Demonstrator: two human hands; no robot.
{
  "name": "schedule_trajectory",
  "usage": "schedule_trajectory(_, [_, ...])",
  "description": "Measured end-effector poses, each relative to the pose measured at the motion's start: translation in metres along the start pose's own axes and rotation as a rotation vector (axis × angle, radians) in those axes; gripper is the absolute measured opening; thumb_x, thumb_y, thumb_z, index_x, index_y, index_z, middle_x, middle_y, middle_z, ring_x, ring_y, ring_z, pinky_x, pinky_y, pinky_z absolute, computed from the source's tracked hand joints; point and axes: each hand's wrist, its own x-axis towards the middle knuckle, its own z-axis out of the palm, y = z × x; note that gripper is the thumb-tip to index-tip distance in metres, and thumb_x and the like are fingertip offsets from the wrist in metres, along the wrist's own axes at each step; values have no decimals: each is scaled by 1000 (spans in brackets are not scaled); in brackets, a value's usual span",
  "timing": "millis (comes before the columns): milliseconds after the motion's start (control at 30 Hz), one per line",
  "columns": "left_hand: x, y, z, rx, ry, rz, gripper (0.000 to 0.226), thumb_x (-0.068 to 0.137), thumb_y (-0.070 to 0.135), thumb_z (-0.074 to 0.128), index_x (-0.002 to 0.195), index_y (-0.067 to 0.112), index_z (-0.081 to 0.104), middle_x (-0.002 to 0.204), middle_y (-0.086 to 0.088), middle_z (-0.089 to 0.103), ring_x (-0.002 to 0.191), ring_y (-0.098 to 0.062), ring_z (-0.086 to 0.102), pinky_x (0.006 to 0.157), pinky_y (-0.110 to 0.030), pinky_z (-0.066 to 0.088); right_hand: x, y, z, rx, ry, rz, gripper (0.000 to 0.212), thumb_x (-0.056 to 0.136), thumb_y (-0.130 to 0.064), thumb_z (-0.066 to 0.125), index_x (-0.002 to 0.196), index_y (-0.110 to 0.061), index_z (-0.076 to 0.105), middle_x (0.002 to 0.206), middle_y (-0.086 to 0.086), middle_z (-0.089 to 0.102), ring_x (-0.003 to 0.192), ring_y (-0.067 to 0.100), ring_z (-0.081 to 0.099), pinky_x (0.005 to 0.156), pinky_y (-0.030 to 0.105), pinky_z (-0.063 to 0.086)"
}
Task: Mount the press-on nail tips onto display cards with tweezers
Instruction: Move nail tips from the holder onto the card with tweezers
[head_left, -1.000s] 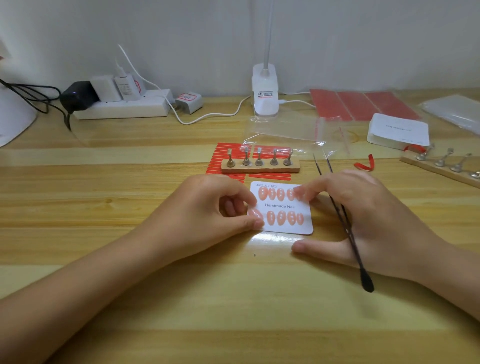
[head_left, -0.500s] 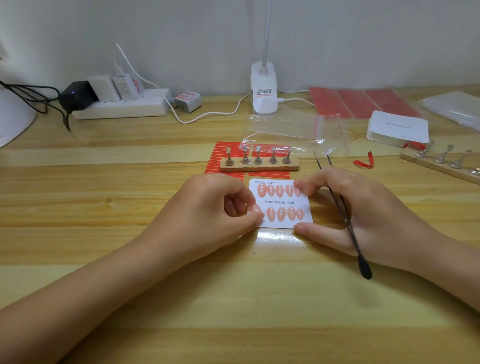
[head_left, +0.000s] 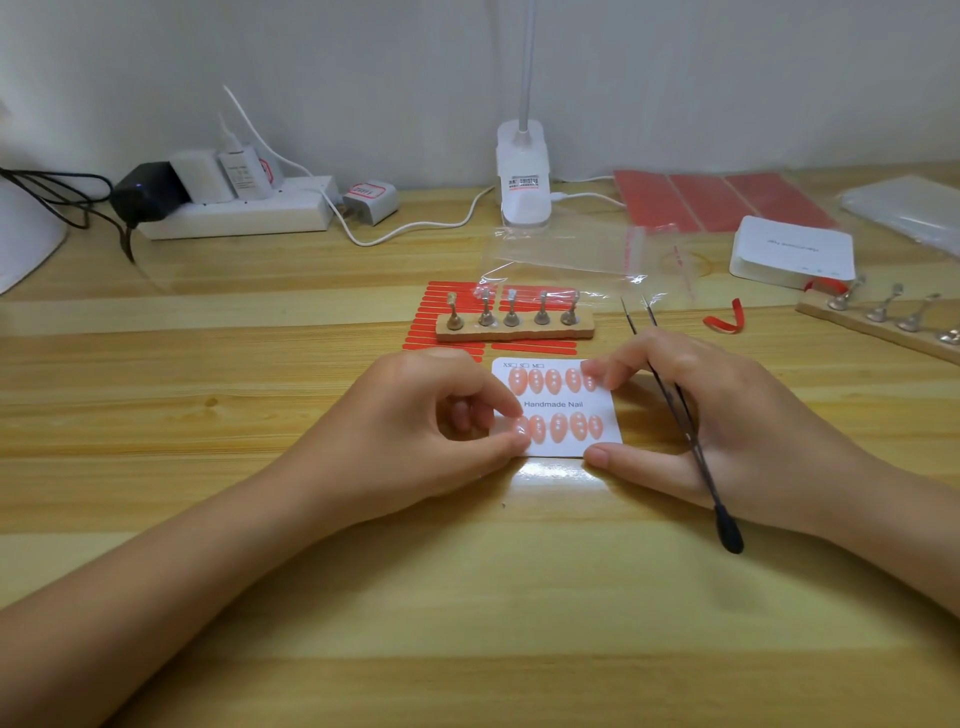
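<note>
Nails (head_left: 554, 382) sit in two rows of five on the white card (head_left: 602, 408), flat on the desk (head_left: 260, 415) between your hands. Your left hand (head_left: 421, 431) curls, thumb and forefinger pinching the card's lower-left corner. Your right hand (head_left: 727, 421) holds the tweezers (head_left: 675, 410) against its palm, tips pointing away, while forefinger and thumb touch the card's right edge. Behind the card stands a wooden holder (head_left: 514, 328).

The display card (head_left: 566, 406) lies on the table (head_left: 260, 395) between the left hand (head_left: 415, 431) and the right hand (head_left: 727, 421). The tweezers (head_left: 680, 415) lie across the right hand. Behind the left hand stands the wooden holder block (head_left: 514, 328), on adhesive strips (head_left: 436, 317).
</note>
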Motion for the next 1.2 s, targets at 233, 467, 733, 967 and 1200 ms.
schedule_trajectory(233, [1,0,0,5,10,-2,10,71,23,74,80,20,73,68,5,61,63,-6,54,59,-11,41,0,1,0,9,-10,9,34,64,-63,57,87,-44,42,103,-3,65,98,19,61,84,41,49])
schedule_trajectory(467, [1,0,1,-3,14,-5,9,73,21,71,82,23,73,69,7,62,64,-5,55,59,-10,41,0,0,0,7,-12,12,34,64,-63,57,87,-44,42,103,-3,66,98,18,62,84,40,49])
schedule_trajectory(733, [4,-2,-1,-69,2,-102,11,66,26,79,74,30,74,66,9,64,57,1,51,54,-8,36,0,0,-1,-8,-8,-3,34,64,-65,55,87,-43,42,102,-3,66,96,20,61,83,41,49])
schedule_trajectory(967, [0,-2,-4,-111,-8,-97,26,61,37,77,84,31,67,69,10,64,61,0,57,56,-6,39,0,1,0,-17,18,-18,37,63,-65,56,90,-42,43,99,-3,66,95,20,60,82,41,48])
schedule_trajectory(1200, [-7,-1,-4,16,79,-51,37,70,61,68,74,27,53,66,8,57,64,-9,53,56,-12,39,-3,1,-1,-51,141,-101,49,62,-50,75,95,-25,51,89,2,68,86,26,63,88,49,46])
